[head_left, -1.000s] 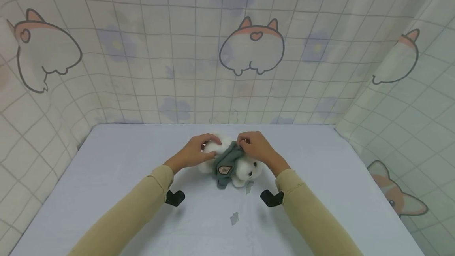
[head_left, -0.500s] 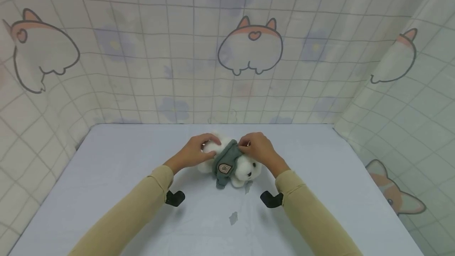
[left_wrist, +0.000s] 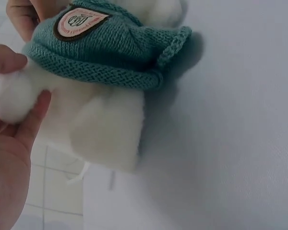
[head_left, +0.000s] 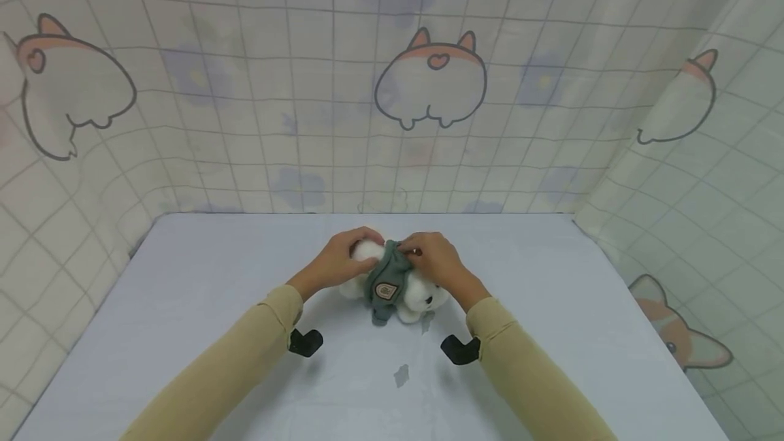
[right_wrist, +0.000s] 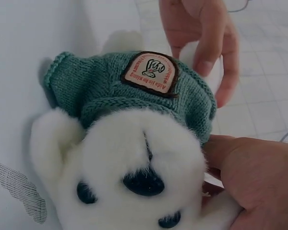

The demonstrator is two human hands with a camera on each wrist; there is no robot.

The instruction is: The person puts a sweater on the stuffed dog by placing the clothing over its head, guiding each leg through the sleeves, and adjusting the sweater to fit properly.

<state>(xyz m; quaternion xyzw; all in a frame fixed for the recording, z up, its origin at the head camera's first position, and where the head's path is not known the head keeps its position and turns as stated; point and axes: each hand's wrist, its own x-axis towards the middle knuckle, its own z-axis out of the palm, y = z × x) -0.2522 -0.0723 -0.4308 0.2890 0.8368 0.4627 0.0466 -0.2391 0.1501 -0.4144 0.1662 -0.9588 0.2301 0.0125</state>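
Observation:
A white plush dog (head_left: 422,291) in a green knitted sweater (head_left: 387,274) lies on its side at the table's far middle, its head to the right. The sweater's front patch (right_wrist: 152,73) shows in the right wrist view. My left hand (head_left: 337,257) holds the plush dog's white leg (left_wrist: 12,96) between thumb and fingers. With bent fingers, my right hand (head_left: 437,260) grips the far edge of the sweater, beside the head. Those fingertips are partly hidden behind the toy in the right wrist view. A dark nose (right_wrist: 144,183) and eyes face the right wrist camera.
The toy rests on a pale table (head_left: 245,243) near its back edge. A grey mark (head_left: 401,376) lies on the surface in front of it. A patterned curtain (head_left: 294,87) stands behind and along both sides. Black wrist mounts (head_left: 461,350) stick out from the sleeves.
My right hand has shifted a little to the left, and the sweater's far edge has moved left with it. My left hand has barely moved and keeps hold of the leg.

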